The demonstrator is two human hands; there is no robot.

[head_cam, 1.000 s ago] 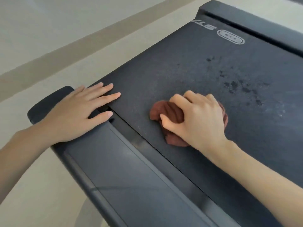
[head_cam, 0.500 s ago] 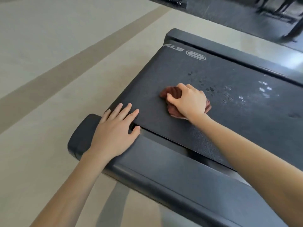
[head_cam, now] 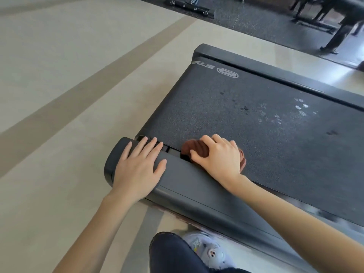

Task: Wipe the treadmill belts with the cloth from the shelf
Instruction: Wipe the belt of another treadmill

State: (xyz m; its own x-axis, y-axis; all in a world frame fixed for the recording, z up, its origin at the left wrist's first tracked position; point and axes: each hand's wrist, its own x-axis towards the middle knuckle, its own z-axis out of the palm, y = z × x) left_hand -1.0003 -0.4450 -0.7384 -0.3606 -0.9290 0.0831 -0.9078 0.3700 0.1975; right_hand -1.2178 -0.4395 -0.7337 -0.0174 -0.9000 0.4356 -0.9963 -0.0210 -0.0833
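Under the right hand [head_cam: 220,156] fingers, curled and clamped on it, the brown cloth [head_cam: 197,149] sits on the treadmill belt [head_cam: 256,134] edge. Left hand [head_cam: 137,164] fingers lie spread flat on the end cap [head_cam: 189,186].

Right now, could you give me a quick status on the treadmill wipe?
Right hand pressing brown cloth at belt edge. Left hand flat on side rail. Spots remain ahead.

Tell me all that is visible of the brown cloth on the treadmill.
The cloth is reddish brown, soft-looking and bunched into ridged folds. It lies on the dark belt, at the edge near the side rail. The right hand presses down on it and covers its middle; folds show left of the fingers and a strip beside the wrist.
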